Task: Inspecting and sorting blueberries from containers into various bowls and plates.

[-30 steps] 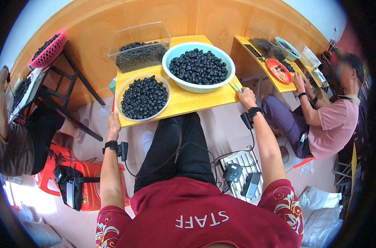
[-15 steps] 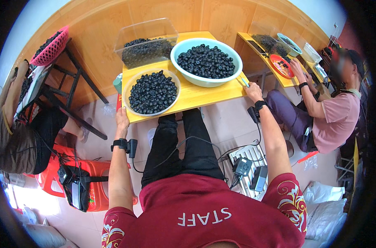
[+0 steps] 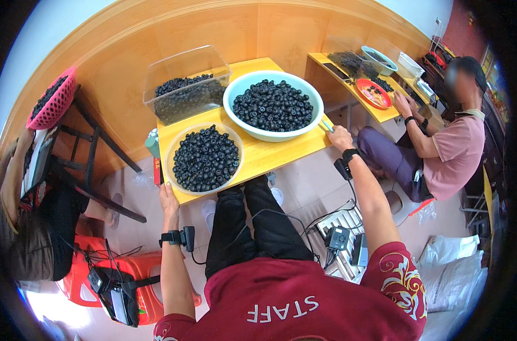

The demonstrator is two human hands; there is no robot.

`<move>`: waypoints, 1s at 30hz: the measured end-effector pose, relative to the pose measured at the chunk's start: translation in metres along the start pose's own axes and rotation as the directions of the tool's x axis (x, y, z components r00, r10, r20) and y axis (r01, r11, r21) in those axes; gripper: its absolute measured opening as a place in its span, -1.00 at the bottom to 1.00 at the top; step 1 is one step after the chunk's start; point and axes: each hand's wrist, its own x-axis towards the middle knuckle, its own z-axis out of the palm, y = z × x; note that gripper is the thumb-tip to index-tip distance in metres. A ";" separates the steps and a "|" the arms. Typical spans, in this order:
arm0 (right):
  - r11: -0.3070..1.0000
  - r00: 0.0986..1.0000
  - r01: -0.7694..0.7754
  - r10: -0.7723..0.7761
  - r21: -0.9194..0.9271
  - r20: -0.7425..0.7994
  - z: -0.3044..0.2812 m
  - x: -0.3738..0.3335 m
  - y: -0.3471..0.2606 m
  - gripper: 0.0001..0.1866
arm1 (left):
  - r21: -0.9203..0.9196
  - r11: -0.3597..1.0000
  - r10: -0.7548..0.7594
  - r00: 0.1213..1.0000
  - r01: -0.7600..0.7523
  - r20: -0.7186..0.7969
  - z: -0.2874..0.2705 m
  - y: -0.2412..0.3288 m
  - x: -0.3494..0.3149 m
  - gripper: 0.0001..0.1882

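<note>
A small yellow table (image 3: 264, 158) stands before me. My left hand (image 3: 168, 200) grips its near left corner, beside a clear round tub (image 3: 239, 166) heaped with dark blueberries (image 3: 206, 159). At the right edge, my right hand (image 3: 340, 138) is closed round a slim tool with a light-blue handle (image 3: 327, 125); the tool's far end cannot be made out. Between the hands, toward the right, sits a pale aqua basin (image 3: 233, 116) full of more blueberries (image 3: 274, 106). Behind the tub is a clear rectangular bin (image 3: 187, 68), partly filled with the same fruit.
At right, a seated person (image 3: 454, 136) works over a red plate (image 3: 374, 94) on another yellow table. A second person's arm is at left near a pink basket (image 3: 54, 102) and dark stool (image 3: 91, 153). A red stool (image 3: 147, 270), cables and white sacks (image 3: 451, 278) lie about.
The whole view has shifted, so the table and containers sit lower and slightly left in the picture. Both hands keep their places at the table's edges, with the same grips.
</note>
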 end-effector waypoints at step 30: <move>0.992 0.973 -0.129 0.129 0.013 -0.192 0.013 0.041 -0.002 -0.73 | -0.507 0.839 0.513 0.600 -0.198 0.614 0.036 0.287 -0.116 -0.65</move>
